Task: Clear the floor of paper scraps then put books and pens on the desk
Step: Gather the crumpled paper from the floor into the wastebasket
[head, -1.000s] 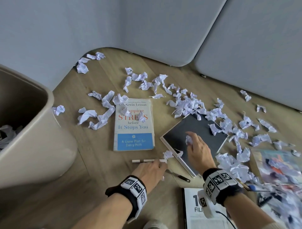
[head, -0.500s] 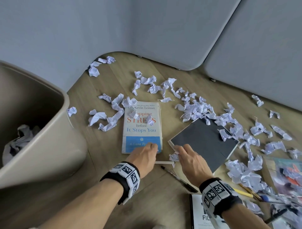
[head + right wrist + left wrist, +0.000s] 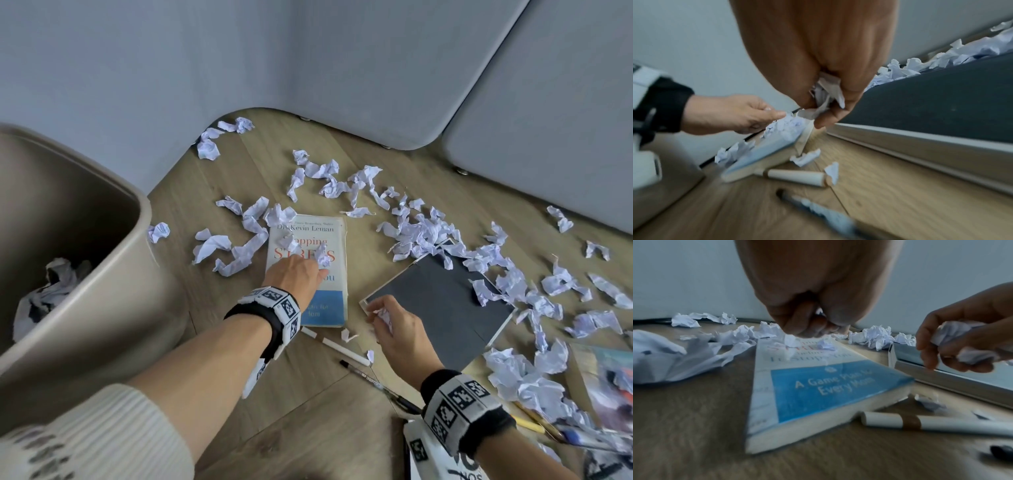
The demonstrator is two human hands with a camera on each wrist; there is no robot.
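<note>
Your left hand reaches over the paperback book lying flat on the floor, fingers curled and pinching a small paper scrap on its cover. Your right hand hovers at the near corner of the dark-covered book, fingers closed round a crumpled wad of paper. A white pen lies on the floor just beside the paperback's near edge, and a black pen lies nearer you, with two small scraps close by. More paper scraps are strewn across the floor beyond both books, toward the grey panels, and along the right, some resting on the dark cover's far edge. The beige bin stands at the left, crumpled paper inside it.
</note>
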